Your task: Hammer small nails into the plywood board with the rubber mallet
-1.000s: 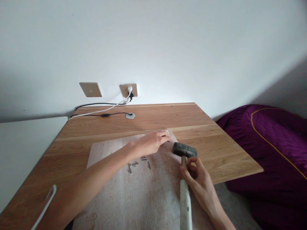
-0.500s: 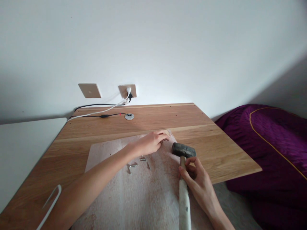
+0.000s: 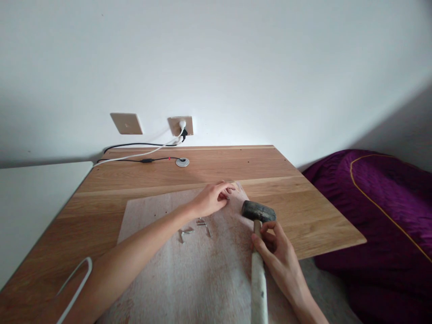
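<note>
My right hand [image 3: 281,256] is wrapped round the pale handle of a rubber mallet [image 3: 258,210] with a dark head. That head hovers or rests over the board's right edge; I cannot tell which. Near the far right corner of a thin wooden board [image 3: 189,274] is my left hand [image 3: 214,198], its thumb and fingers pinched. A tiny shiny thing shows at the fingertips, too small to name. Several silver nails [image 3: 204,225] lie loose on the board, just below the left wrist.
Beneath the board is a wooden table [image 3: 283,189], its far edge near the white wall. Cables run from a wall socket [image 3: 181,126] past a round grommet [image 3: 182,162]. A white panel [image 3: 40,202] stands at left, purple fabric [image 3: 388,216] at right. A white loop [image 3: 76,288] appears by my left forearm.
My left hand has drawn back slightly to the left, its fingers curling so the small shiny thing shows. My right hand and the mallet have hardly moved.
</note>
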The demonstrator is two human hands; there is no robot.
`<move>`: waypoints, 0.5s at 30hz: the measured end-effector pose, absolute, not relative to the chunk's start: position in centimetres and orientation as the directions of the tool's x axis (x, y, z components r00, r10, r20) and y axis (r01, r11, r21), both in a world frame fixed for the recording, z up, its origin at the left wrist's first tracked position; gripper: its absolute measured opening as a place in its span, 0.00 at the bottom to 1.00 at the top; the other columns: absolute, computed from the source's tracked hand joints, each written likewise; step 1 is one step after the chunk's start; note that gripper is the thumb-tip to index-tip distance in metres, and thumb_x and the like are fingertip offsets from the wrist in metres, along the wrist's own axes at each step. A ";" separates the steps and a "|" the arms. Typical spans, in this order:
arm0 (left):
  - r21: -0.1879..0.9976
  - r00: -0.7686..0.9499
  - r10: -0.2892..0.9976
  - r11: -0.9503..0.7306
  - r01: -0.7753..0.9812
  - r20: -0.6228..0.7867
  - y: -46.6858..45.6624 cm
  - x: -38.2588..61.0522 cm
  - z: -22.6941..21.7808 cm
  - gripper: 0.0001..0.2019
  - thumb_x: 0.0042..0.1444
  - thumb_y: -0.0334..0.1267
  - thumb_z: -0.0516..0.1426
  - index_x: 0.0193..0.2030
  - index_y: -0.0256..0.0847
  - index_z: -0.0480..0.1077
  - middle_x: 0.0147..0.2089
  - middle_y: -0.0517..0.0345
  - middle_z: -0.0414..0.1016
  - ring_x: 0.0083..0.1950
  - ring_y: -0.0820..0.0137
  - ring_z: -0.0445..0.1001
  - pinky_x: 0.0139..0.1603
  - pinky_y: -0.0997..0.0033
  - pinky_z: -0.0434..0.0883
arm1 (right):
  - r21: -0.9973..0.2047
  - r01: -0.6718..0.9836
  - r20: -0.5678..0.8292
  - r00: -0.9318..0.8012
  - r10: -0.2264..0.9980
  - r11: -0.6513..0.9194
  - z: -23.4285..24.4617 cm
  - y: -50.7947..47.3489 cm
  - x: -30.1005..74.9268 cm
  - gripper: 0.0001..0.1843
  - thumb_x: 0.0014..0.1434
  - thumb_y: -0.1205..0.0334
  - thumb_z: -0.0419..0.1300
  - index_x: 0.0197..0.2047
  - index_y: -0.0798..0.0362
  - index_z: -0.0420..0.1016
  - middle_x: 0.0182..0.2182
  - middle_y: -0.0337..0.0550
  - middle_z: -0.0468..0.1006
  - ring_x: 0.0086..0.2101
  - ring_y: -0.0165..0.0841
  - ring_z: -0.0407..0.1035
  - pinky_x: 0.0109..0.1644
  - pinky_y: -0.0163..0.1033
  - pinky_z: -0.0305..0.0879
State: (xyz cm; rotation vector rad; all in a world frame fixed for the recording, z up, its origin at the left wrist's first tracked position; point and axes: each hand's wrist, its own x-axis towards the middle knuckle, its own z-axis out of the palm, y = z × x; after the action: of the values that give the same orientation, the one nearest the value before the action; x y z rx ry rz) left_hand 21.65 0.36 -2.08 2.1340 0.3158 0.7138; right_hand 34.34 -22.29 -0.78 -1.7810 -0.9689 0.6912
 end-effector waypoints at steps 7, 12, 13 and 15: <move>0.783 0.803 0.445 -0.620 -0.042 0.396 0.3 21.7 -2.4 0.26 0.50 0.16 0.58 0.55 0.40 0.75 0.49 0.54 0.80 0.42 0.72 0.80 0.46 0.74 0.75 | -0.925 0.307 -0.026 0.537 0.843 -0.224 -0.6 -22.2 34.3 0.22 0.59 0.40 0.64 0.36 0.46 0.60 0.22 0.33 0.71 0.23 0.31 0.65 0.27 0.34 0.60; 0.777 0.805 0.436 -0.628 -0.049 0.403 0.3 21.5 -2.3 0.22 0.51 0.17 0.57 0.51 0.38 0.76 0.48 0.53 0.80 0.44 0.70 0.80 0.48 0.72 0.75 | -0.922 0.316 -0.017 0.542 0.840 -0.222 -0.5 -22.1 34.3 0.23 0.59 0.39 0.65 0.35 0.46 0.60 0.21 0.32 0.70 0.22 0.31 0.64 0.26 0.33 0.60; 0.773 0.810 0.433 -0.633 -0.039 0.396 0.3 21.5 -2.2 0.22 0.51 0.17 0.58 0.51 0.39 0.76 0.48 0.53 0.80 0.43 0.70 0.80 0.47 0.72 0.75 | -0.922 0.316 -0.018 0.541 0.841 -0.223 -0.4 -22.1 34.3 0.23 0.59 0.39 0.65 0.36 0.46 0.60 0.21 0.32 0.70 0.23 0.31 0.65 0.26 0.33 0.60; 0.750 0.817 0.426 -0.661 -0.013 0.389 0.2 21.3 -2.0 0.21 0.51 0.18 0.59 0.51 0.40 0.76 0.48 0.54 0.79 0.45 0.68 0.79 0.49 0.70 0.75 | -0.922 0.315 -0.022 0.536 0.844 -0.224 -0.5 -22.1 34.3 0.23 0.59 0.39 0.64 0.35 0.46 0.60 0.21 0.33 0.71 0.23 0.31 0.65 0.26 0.33 0.60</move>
State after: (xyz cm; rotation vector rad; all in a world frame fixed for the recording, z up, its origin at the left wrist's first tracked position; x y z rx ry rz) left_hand 21.28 0.25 -1.98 2.2017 0.3018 0.7055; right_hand 34.28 -22.07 -0.49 -1.7855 -0.9645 0.6699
